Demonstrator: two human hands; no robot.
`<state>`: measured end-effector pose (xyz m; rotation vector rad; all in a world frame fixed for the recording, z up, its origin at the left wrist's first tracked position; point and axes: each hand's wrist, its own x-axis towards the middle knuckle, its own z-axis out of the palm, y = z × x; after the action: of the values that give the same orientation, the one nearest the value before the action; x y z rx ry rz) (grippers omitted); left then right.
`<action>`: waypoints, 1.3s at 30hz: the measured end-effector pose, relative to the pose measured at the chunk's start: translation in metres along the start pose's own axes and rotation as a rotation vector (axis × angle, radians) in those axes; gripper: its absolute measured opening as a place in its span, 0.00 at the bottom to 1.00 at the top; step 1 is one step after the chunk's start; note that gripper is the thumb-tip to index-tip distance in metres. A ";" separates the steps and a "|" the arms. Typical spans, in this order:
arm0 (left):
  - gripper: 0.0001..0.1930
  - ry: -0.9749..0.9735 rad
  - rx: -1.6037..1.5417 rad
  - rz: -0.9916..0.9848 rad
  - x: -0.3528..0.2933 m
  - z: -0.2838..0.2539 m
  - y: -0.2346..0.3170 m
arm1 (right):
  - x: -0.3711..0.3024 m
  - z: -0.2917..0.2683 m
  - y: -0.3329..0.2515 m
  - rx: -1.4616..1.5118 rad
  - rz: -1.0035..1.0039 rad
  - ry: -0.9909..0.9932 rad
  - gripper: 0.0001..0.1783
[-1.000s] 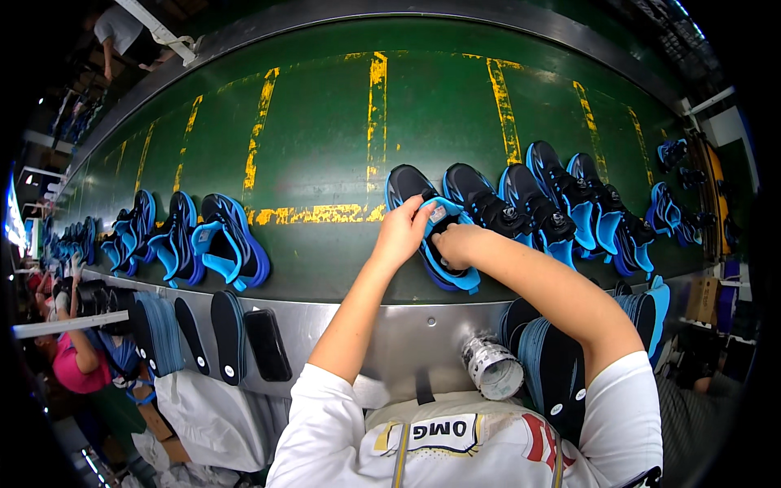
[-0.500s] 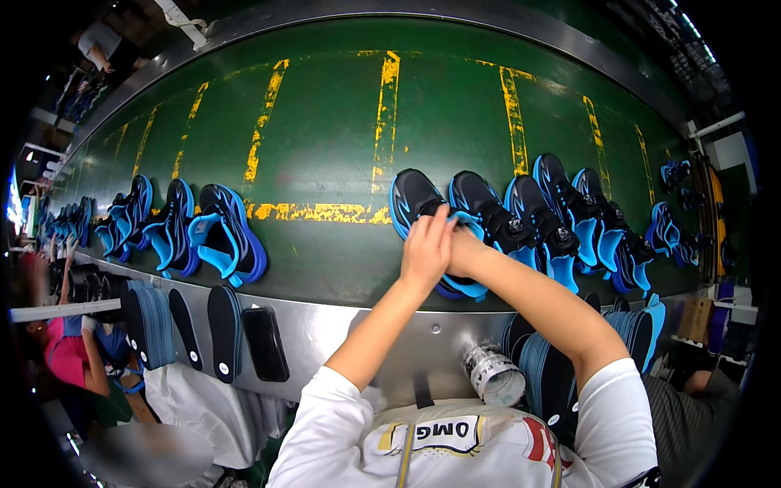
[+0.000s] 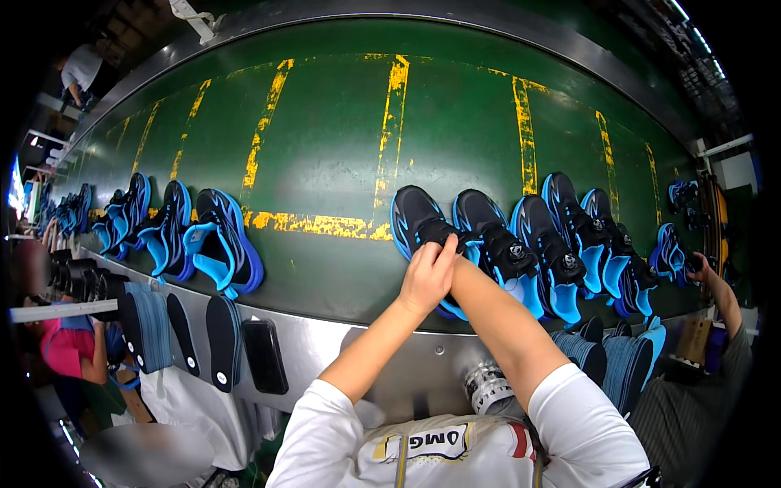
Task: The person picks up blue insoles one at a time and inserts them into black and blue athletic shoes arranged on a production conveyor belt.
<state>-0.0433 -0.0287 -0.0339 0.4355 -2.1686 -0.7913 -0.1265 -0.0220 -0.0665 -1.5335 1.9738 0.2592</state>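
A black sports shoe (image 3: 419, 211) with a blue sole edge lies toe-away on the green belt in front of me. My left hand (image 3: 429, 275) is closed on its upper near the lacing area, thumb and fingers pressed together. Right beside it, my right hand (image 3: 462, 272) reaches into the shoe's opening. Its fingers are hidden by the shoe and my left hand. Close on the right is a matching shoe (image 3: 488, 220) with a round dial on its tongue, and several more like it stand in a row beyond.
More shoes (image 3: 220, 236) stand at the left of the belt (image 3: 325, 146). Along the metal edge (image 3: 325, 333) lie stacked insoles (image 3: 146, 329), a black phone (image 3: 264, 356) and a tape roll (image 3: 488, 389). A co-worker's hand (image 3: 706, 270) touches a shoe at far right.
My right forearm has swung inward, and both hands sit slightly lower in view at the same shoe. A co-worker's arm has come in at the far right. The view has shifted slightly.
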 end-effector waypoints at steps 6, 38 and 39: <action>0.13 0.062 -0.098 -0.229 0.000 0.000 -0.013 | -0.068 -0.032 0.000 -0.344 -0.264 -0.149 0.17; 0.13 -0.047 0.267 -0.183 0.065 -0.096 -0.035 | -0.402 0.045 0.088 0.173 0.732 0.822 0.24; 0.14 -0.099 0.285 -0.144 0.067 -0.096 -0.038 | -0.421 0.056 0.093 0.345 0.823 0.701 0.27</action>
<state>-0.0109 -0.1308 0.0268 0.7173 -2.3740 -0.5904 -0.1364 0.3747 0.1122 -0.5421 2.9343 -0.3359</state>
